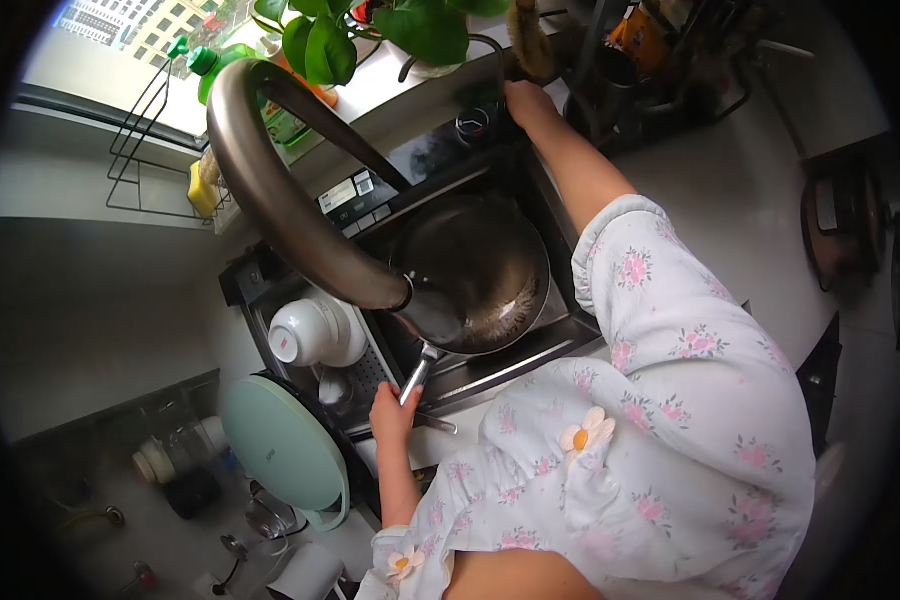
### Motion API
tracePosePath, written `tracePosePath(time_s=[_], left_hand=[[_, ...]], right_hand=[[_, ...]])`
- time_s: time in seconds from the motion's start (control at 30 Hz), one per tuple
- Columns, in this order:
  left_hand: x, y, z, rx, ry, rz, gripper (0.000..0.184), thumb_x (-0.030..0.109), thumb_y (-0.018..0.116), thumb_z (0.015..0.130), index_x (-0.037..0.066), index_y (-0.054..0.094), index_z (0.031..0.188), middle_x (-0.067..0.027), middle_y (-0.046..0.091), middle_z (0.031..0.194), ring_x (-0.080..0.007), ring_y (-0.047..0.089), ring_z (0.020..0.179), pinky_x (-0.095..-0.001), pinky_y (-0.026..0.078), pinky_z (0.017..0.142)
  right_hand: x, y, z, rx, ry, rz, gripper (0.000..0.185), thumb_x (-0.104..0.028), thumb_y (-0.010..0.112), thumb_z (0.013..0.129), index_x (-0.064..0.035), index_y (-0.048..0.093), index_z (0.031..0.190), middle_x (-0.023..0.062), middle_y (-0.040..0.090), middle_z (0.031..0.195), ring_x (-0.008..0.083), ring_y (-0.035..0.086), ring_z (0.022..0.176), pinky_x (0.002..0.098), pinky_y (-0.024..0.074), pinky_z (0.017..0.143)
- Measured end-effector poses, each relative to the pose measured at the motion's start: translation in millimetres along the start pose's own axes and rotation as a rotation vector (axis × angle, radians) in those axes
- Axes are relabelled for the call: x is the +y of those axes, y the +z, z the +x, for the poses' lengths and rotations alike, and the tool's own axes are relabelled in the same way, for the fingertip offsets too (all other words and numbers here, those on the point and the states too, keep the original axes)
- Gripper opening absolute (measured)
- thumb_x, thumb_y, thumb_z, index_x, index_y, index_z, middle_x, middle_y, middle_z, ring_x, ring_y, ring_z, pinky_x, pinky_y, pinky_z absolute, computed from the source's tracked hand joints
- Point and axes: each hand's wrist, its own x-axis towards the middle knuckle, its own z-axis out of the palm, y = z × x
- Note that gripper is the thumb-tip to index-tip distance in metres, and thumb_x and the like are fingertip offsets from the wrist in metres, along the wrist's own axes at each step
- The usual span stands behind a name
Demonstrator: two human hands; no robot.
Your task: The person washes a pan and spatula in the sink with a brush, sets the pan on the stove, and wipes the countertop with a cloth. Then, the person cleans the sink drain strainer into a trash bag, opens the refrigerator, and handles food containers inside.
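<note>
A dark frying pan (470, 250) sits in the sink (560, 335), with a wet sheen and some liquid at its near side. My left hand (392, 415) is closed around the pan's metal handle (419, 370), which points towards me. The thick bronze faucet (260, 190) arches over from the left, and its spout head hangs above the pan. My right hand (530, 108) reaches to the back right corner of the sink, beside a round control knob (473, 124) and below a bristly brush (530, 40). Its fingers look curled, but what they hold is hidden.
White bowls (305, 332) stand on a drain rack left of the pan. A pale green round lid or board (282, 440) leans beside them. Behind are a green soap bottle (210, 65), a yellow sponge (202, 190) in a wire rack and a leafy plant (420, 35).
</note>
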Motion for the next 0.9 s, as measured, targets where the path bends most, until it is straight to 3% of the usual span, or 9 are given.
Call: tracePosePath(time_s=[0.2, 0.33, 0.43, 0.53, 0.67, 0.83, 0.9], left_hand=[[14.6, -15.4, -2.5, -0.050, 0.050, 0.052, 0.051, 0.045, 0.072, 0.069, 0.004, 0.052, 0.090, -0.0173, 0.063, 0.079, -0.0348, 0.061, 0.074, -0.0408, 0.047, 0.065], [31.0, -28.1, 0.7, -0.312, 0.149, 0.160, 0.054, 0.049, 0.068, 0.069, 0.001, 0.057, 0.091, -0.0179, 0.062, 0.073, -0.0321, 0.062, 0.074, -0.0385, 0.047, 0.067], [50.9, -32.3, 6.3, -0.625, 0.103, 0.079, 0.049, 0.044, 0.066, 0.070, 0.000, 0.057, 0.089, -0.0143, 0.061, 0.074, -0.0279, 0.064, 0.075, -0.0368, 0.048, 0.067], [50.6, -21.8, 13.9, -0.707, 0.184, -0.008, 0.039, 0.029, 0.064, 0.072, -0.003, 0.054, 0.092, -0.0169, 0.062, 0.078, -0.0290, 0.064, 0.073, -0.0353, 0.049, 0.068], [55.2, -29.7, 12.5, -0.839, -0.247, -0.660, 0.027, 0.010, 0.059, 0.075, -0.005, 0.046, 0.094, -0.0136, 0.060, 0.077, -0.0191, 0.063, 0.065, -0.0278, 0.052, 0.057], [75.2, -34.0, -3.4, -1.006, -0.443, -1.048, 0.017, 0.008, 0.054, 0.082, -0.002, 0.046, 0.094, -0.0069, 0.052, 0.071, -0.0114, 0.049, 0.052, -0.0252, 0.044, 0.047], [82.8, -32.2, -19.8, -1.031, -0.513, -1.178, 0.019, 0.009, 0.053, 0.082, -0.001, 0.046, 0.096, -0.0055, 0.049, 0.071, -0.0096, 0.046, 0.051, -0.0244, 0.041, 0.046]], right_hand=[[-3.3, -4.0, -17.9, -0.039, 0.122, 0.010, 0.026, -0.009, 0.043, 0.082, -0.0001, 0.065, 0.091, 0.0227, 0.062, 0.096, 0.0372, 0.059, 0.093, 0.0455, 0.0479, 0.080], [6.9, 1.7, -37.0, -0.093, 0.065, -0.010, 0.027, -0.008, 0.043, 0.081, 0.0011, 0.065, 0.092, 0.0232, 0.062, 0.097, 0.0374, 0.060, 0.094, 0.0455, 0.0484, 0.080], [8.8, -3.9, -71.5, -0.176, 0.064, -0.071, 0.025, -0.007, 0.044, 0.081, 0.0014, 0.065, 0.092, 0.0231, 0.062, 0.097, 0.0371, 0.060, 0.094, 0.0456, 0.0486, 0.079], [0.2, -11.6, -105.0, -0.222, 0.113, -0.044, 0.022, -0.005, 0.046, 0.081, 0.0023, 0.065, 0.091, 0.0233, 0.062, 0.096, 0.0367, 0.060, 0.093, 0.0452, 0.0495, 0.077], [9.9, -8.5, -132.6, -0.271, 0.031, -0.033, 0.020, -0.004, 0.047, 0.080, 0.0029, 0.065, 0.087, 0.0240, 0.062, 0.090, 0.0378, 0.061, 0.087, 0.0443, 0.0502, 0.075], [52.7, -4.8, -193.4, -0.329, 0.013, -0.009, 0.015, -0.003, 0.053, 0.072, 0.0045, 0.064, 0.080, 0.0262, 0.061, 0.083, 0.0394, 0.061, 0.079, 0.0443, 0.0498, 0.071], [60.2, -26.3, -226.6, -0.432, 0.086, 0.002, 0.020, -0.004, 0.054, 0.070, 0.0053, 0.063, 0.085, 0.0266, 0.061, 0.081, 0.0388, 0.061, 0.079, 0.0437, 0.0497, 0.071]])
